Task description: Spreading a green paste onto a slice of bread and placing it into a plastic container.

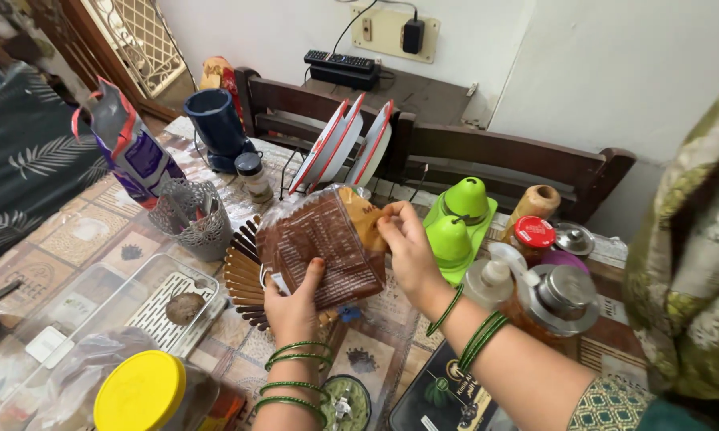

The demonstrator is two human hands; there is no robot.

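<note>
A clear plastic bag of brown bread (325, 239) is held over the table in the middle of the head view. My left hand (293, 307) grips its lower edge from below, thumb on the front. My right hand (408, 247) pinches the bag's upper right end, where the plastic gathers. Both wrists wear green bangles. Under the bag lies a round mat of wooden sticks (241, 275).
A grey mesh holder (192, 217), a purple pouch (132, 148) and a blue jar (218, 126) stand at the left. Red-rimmed plates (345, 148) sit in a rack behind. Green shakers (459, 215), jars and a steel-lidded bottle (557, 299) crowd the right. A yellow-lidded jar (142, 391) and tray (172, 299) are near.
</note>
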